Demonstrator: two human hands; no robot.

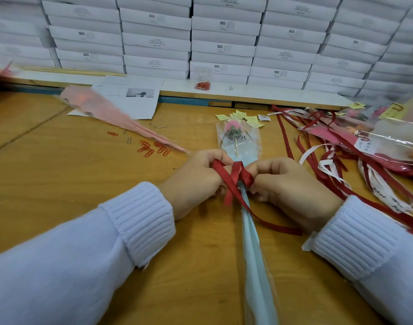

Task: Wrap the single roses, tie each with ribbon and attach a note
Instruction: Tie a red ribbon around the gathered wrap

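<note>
A single pink rose [233, 126] lies on the wooden table in a clear and pale blue wrap [251, 233], its stem end pointing toward me. A red ribbon [236, 177] crosses the narrow waist of the wrap, with two tails trailing down and to the right. My left hand [196, 181] pinches the ribbon's left loop. My right hand [292, 186] pinches the ribbon's right side close to the knot. Small yellow notes [241, 116] lie scattered just beyond the rose head.
Red paper clips [151, 147] and a pink wrap [111, 113] lie at the left, over a printed sheet [135, 99]. A pile of red and white ribbons [341, 160] and finished wrapped roses [393, 137] fills the right. Stacked white boxes [221, 36] wall the back.
</note>
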